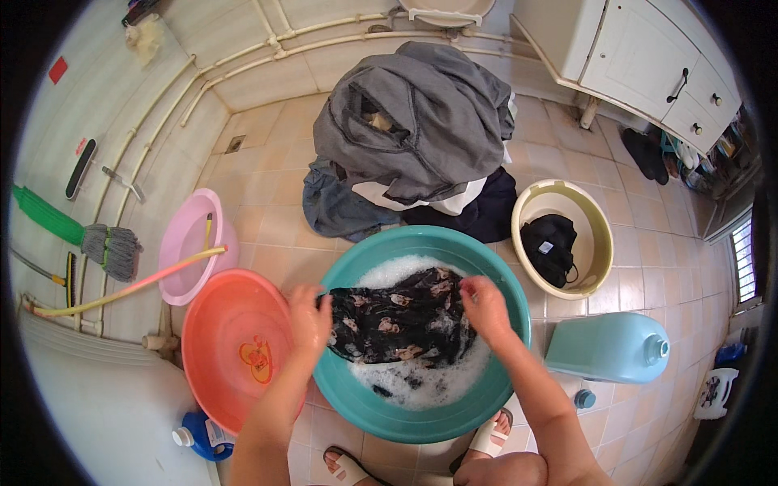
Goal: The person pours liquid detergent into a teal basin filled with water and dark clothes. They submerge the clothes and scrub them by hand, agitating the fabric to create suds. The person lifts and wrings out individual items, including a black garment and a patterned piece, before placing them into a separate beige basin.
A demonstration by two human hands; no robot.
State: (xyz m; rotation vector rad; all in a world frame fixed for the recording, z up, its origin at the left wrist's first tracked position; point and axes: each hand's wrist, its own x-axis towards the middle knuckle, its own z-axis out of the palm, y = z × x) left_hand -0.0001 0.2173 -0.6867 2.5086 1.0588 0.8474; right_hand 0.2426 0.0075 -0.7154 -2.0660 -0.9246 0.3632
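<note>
A black floral-print garment (397,320) is stretched out between my two hands over a round teal basin (421,429). White suds (405,267) float in the basin around and under the cloth. My left hand (309,318) pinches the garment's left edge near the basin's rim. At the upper right corner of the cloth, my right hand (484,306) grips it with closed fingers. The garment is wet, with foam clinging to its right part; its lower side touches the suds.
An orange basin (211,324) and a pink basin (174,243) with a hose (146,290) across it stand left. Behind is a clothes pile (413,121). At right are a cream basin (604,243) holding black cloth (549,247), and a blue jug (604,347) lying beside its cap (584,398).
</note>
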